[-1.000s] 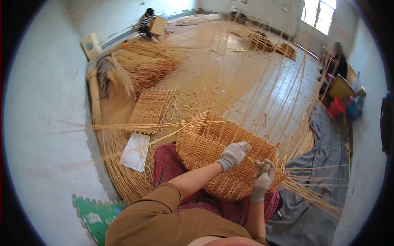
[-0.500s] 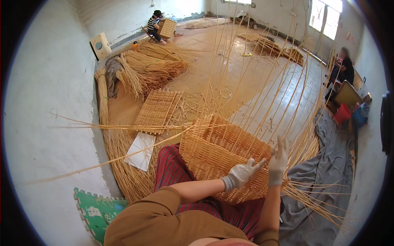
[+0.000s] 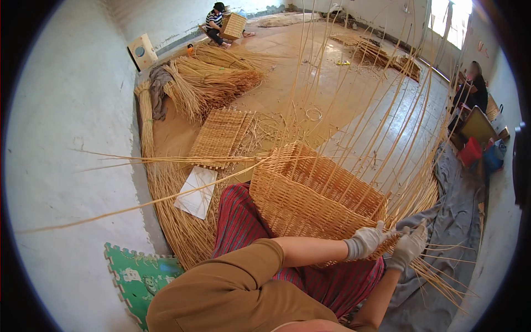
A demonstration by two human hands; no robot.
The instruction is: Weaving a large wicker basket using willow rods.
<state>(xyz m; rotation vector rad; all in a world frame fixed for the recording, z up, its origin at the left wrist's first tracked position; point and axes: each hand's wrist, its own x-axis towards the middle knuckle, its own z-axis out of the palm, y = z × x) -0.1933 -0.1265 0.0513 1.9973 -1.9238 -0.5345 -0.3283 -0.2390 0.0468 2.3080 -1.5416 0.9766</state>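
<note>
A tan wicker basket (image 3: pixel 301 205) rests tilted on my lap over red striped cloth (image 3: pixel 235 216), with long loose rods (image 3: pixel 365 138) rising from it and more fanning out sideways. My gloved left hand (image 3: pixel 366 241) grips at the basket's lower right corner, fingers closed on rods there. Just right of it, my gloved right hand (image 3: pixel 408 247) is curled on rods at the same corner; its fingertips are too small to make out exactly.
A woven panel (image 3: pixel 221 138), white board (image 3: pixel 194 191), reed bundles (image 3: pixel 221 77) and green foam mat (image 3: pixel 141 279) lie leftward. Grey cloth (image 3: pixel 456 232), buckets (image 3: pixel 470 150) and a seated person (image 3: pixel 473 94) are at right. Another person (image 3: pixel 215 25) holds a basket at back left.
Both hands have moved right to the basket's corner. My right hand rose with fingers raised half a second ago, then dropped onto the rods. The view has shifted slightly.
</note>
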